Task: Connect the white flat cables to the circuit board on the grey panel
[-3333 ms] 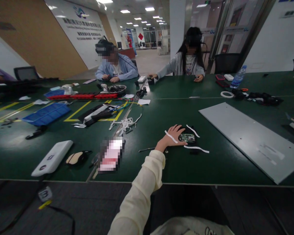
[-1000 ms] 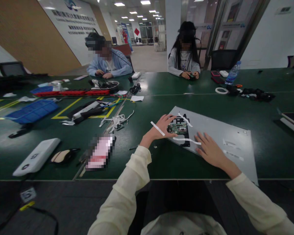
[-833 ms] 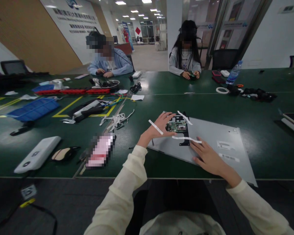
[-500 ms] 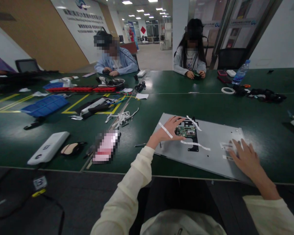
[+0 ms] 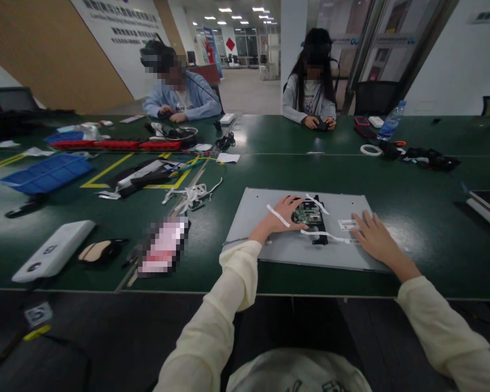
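A flat grey panel (image 5: pixel 265 218) lies on the table in front of me, its long edges now roughly level with the table edge. On it rests a green circuit board (image 5: pixel 309 216) in a black bracket (image 5: pixel 320 234). My left hand (image 5: pixel 283 215) spans the board's left side, thumb at the near edge and fingers at the far edge. A white tape strip (image 5: pixel 278 215) sticks to the back of that hand. Other strips lie by the board's far corner (image 5: pixel 316 203) and along its near side (image 5: pixel 324 236). My right hand (image 5: pixel 373 237) lies with fingers spread on the panel's right end, beside a white label (image 5: pixel 346 225).
Left of the panel are a pink-screened phone (image 5: pixel 163 247), a mouse (image 5: pixel 100 250), a white power bank (image 5: pixel 55 250), tangled white strips (image 5: pixel 193 196) and a blue tray (image 5: pixel 47 173). Two people sit opposite. A water bottle (image 5: pixel 392 121) and tape roll (image 5: pixel 370 150) stand far right.
The panel has turned and slid left under the circuit board, which stays in my left hand. My right hand has moved left with the panel's right end. The view has shifted slightly right.
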Motion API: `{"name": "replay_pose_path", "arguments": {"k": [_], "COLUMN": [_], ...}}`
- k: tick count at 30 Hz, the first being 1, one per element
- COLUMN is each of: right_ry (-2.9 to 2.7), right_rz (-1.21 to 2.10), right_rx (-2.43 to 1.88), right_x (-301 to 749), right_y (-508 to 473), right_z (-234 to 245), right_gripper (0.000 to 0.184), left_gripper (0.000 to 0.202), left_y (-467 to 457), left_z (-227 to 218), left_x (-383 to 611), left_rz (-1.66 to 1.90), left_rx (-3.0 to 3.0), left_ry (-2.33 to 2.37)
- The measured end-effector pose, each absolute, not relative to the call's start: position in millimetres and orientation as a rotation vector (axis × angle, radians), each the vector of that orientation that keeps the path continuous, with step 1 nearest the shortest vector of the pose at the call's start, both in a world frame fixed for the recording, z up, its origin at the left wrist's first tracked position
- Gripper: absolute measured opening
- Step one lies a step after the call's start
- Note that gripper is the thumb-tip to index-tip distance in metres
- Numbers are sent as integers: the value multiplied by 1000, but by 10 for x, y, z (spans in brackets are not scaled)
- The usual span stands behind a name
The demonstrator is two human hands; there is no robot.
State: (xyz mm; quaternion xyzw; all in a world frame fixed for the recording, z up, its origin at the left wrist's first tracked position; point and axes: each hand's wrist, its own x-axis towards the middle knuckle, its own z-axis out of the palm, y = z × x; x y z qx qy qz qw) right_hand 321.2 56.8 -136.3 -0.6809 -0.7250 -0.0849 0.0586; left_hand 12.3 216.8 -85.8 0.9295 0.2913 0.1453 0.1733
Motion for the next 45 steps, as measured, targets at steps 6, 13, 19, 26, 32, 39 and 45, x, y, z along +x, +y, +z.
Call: {"name": "replay_pose_path", "arguments": {"k": [6,13,19,26,32,39,45], "right_ry": [-2173,-2127,-2069,-1996,-1970,-1939,-1931], "right_rz": [-182,-193,-167,-60,-31,-11,15], "right_rx": [-2090,-2122,-2145,-2139,-2104,-2094,-2082], "right_x": [3161,3259,3291,3312,3354,3344,3364], "right_y": [748,813,827,808,811,824,836], "right_z": [-1388,-1514,-1549,-1574,-1629,-1626,-1638], "right_gripper": [71,66,59,60,61,62,62], "left_gripper": [96,103,68,46,41,46,70], "left_y": [2242,2120,1523,802,667,744,1376], "left_z": [-979,-798,-679,-939,-1078,-615,-153], "left_x": [42,9,-679,-1478,-1453,-1126,-328], "left_rz": [337,354,317,484,761,665,412], "left_rx": [2643,2691,2493,2394,2418,2577,2767], "left_ry": [897,1115,1751,1941,1850,1827,1467]}}
